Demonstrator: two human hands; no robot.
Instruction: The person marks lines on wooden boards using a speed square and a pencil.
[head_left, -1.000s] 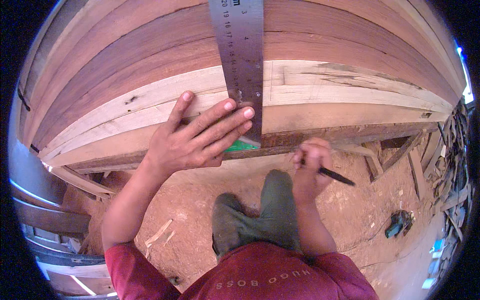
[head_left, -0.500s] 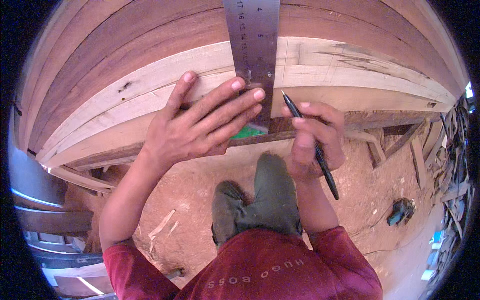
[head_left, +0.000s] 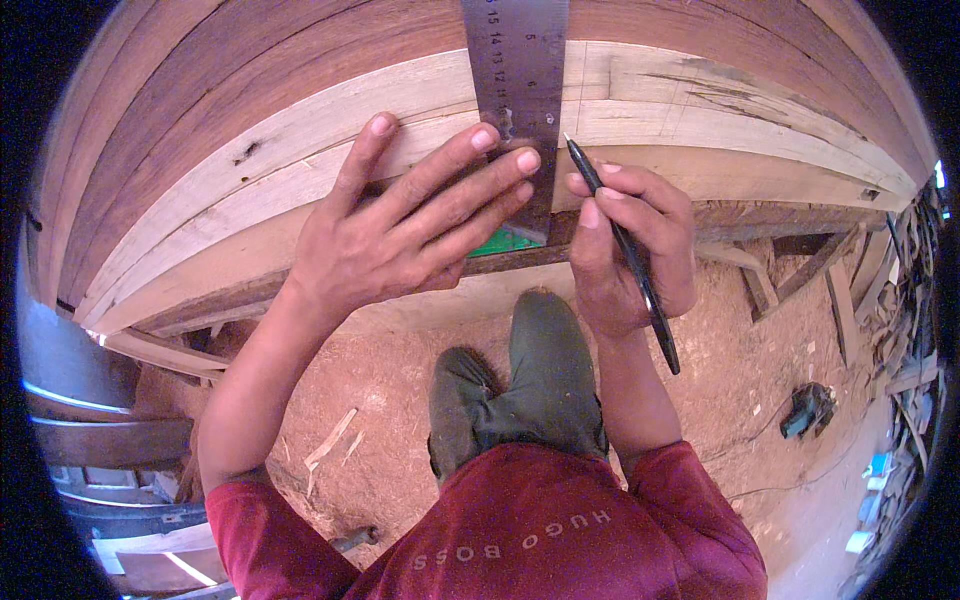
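My left hand (head_left: pixel 400 215) lies stretched across a square with a wide metal blade (head_left: pixel 522 75) and a green stock (head_left: pixel 508 241), its fingers spread and fingertips pressing the blade. The thumb is mostly hidden. Beneath the blade run pale wooden planks (head_left: pixel 420 88), curving across the view, with thin drawn lines to the blade's right. A black pen (head_left: pixel 628 243) is pinched in my right hand (head_left: pixel 640 250), closed around it. Its tip points up beside the blade's right edge; whether it touches the wood I cannot tell.
Darker reddish planks (head_left: pixel 300 55) continue beyond the pale ones. Wood scraps (head_left: pixel 333 438) lie on the brown, dusty floor (head_left: pixel 400 400). A dark power tool-like object (head_left: pixel 806 410) with a cord rests at right, near a pile of timber offcuts (head_left: pixel 905 370).
The planks, the square and both hands sit slightly higher in the view. The pen tip has come up a little along the blade's right edge; the left hand keeps its spread pose on the square.
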